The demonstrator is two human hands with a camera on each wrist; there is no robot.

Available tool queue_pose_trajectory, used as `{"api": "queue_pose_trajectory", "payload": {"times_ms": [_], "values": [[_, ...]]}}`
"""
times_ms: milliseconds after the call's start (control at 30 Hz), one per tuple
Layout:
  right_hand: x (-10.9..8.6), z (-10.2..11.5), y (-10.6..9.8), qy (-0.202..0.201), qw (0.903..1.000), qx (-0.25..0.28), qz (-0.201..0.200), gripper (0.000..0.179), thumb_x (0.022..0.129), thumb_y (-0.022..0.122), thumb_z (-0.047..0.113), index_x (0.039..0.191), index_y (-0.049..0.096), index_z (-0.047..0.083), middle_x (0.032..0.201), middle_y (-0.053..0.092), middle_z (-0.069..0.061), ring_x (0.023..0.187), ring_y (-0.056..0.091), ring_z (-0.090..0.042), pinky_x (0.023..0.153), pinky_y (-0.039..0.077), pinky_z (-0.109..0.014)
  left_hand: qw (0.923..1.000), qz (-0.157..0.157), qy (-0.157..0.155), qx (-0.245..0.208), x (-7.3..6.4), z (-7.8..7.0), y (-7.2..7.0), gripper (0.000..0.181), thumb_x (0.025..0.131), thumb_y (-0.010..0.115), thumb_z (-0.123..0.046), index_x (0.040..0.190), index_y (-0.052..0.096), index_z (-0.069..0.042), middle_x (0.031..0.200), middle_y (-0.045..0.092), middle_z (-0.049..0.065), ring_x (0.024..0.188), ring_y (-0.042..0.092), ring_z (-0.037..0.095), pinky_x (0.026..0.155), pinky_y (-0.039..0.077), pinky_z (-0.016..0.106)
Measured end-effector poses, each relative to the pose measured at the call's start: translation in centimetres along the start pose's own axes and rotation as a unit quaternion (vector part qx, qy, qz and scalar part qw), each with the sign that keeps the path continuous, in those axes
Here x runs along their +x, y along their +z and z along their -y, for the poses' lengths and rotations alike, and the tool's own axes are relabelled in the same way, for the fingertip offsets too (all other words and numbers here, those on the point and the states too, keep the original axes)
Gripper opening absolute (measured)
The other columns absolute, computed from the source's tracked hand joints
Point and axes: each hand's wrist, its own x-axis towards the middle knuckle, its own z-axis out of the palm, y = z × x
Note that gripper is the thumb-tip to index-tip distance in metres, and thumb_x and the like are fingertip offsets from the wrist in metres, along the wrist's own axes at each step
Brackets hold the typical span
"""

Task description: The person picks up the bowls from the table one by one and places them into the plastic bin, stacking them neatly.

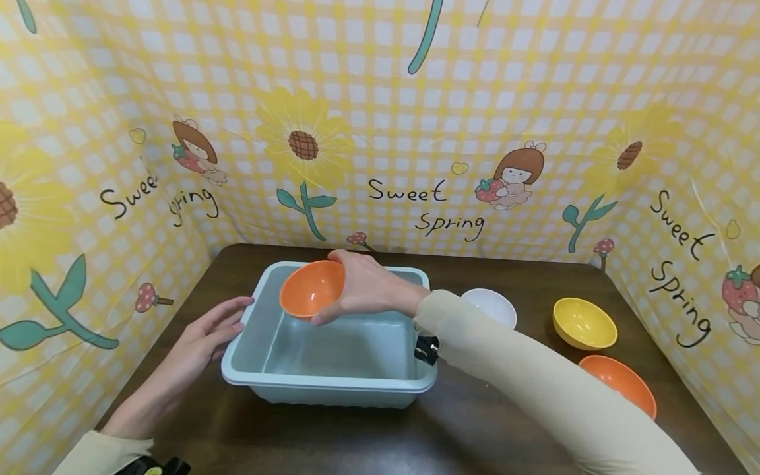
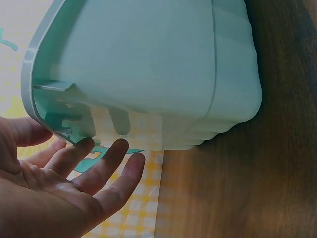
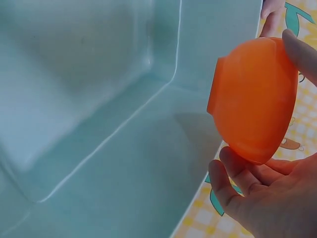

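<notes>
In the head view my right hand [image 1: 371, 285] holds an orange bowl [image 1: 313, 289] over the back left part of a pale blue-green plastic basin [image 1: 338, 381]. The bowl is tilted, with its inside towards me. Seen from the right wrist, the thumb is on one side of the bowl's rim and the fingers on the other, with the bowl's foot [image 3: 214, 87] towards the basin. My left hand [image 1: 208, 336] is at the basin's left rim, its fingertips at the edge. From the left wrist, its loosely bent fingers [image 2: 106, 166] lie close beside the basin's outer wall.
Right of the basin, a white bowl [image 1: 493, 307] stands partly behind my right sleeve. Farther right are a yellow bowl [image 1: 584, 323] and another orange bowl [image 1: 623, 382], partly covered by the sleeve. A patterned yellow cloth [image 1: 380, 132] surrounds the dark wooden table [image 1: 285, 439] at the back and sides.
</notes>
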Motion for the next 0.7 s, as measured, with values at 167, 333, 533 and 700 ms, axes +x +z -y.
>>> {"api": "queue_pose_trajectory", "payload": {"times_ms": [167, 333, 533, 700], "values": [[0.7, 0.1, 0.5, 0.002, 1.0000, -0.003, 0.008, 0.113, 0.070, 0.093, 0.056, 0.157, 0.040, 0.007, 0.137, 0.060, -0.002, 0.114, 0.055, -0.014, 0.095, 0.049, -0.035, 1.0000, 0.001, -0.001, 0.001, -0.1, 0.0, -0.1, 0.051, 0.113, 0.052, -0.027, 0.159, 0.039, -0.007, 0.161, 0.038, 0.026, 0.117, 0.064, 0.002, 0.085, 0.057, 0.031], [1.2, 0.0, 1.0, -0.003, 0.9999, -0.003, 0.014, 0.112, 0.071, 0.092, 0.056, 0.157, 0.040, 0.007, 0.134, 0.060, -0.001, 0.113, 0.056, -0.014, 0.092, 0.051, -0.034, 1.0000, -0.001, -0.003, 0.004, -0.1, 0.0, 0.0, 0.053, 0.113, 0.052, -0.028, 0.160, 0.037, -0.006, 0.161, 0.038, 0.026, 0.117, 0.063, 0.000, 0.086, 0.056, 0.031], [1.5, -0.3, 1.5, -0.009, 0.9997, -0.001, 0.022, 0.112, 0.071, 0.093, 0.055, 0.157, 0.040, 0.006, 0.133, 0.061, -0.001, 0.114, 0.054, -0.015, 0.091, 0.050, -0.035, 1.0000, 0.003, -0.005, 0.002, -0.1, -0.1, 0.0, 0.054, 0.113, 0.052, -0.028, 0.160, 0.037, -0.006, 0.162, 0.038, 0.026, 0.118, 0.062, -0.001, 0.087, 0.056, 0.030], [1.9, -0.5, 2.0, -0.026, 0.9993, -0.006, 0.028, 0.109, 0.071, 0.093, 0.054, 0.154, 0.043, 0.005, 0.129, 0.062, -0.002, 0.110, 0.056, -0.014, 0.090, 0.050, -0.033, 1.0000, 0.005, -0.002, 0.000, -0.1, -0.1, -0.1, 0.053, 0.113, 0.052, -0.028, 0.159, 0.038, -0.006, 0.162, 0.037, 0.027, 0.119, 0.062, -0.001, 0.087, 0.056, 0.031]]}}
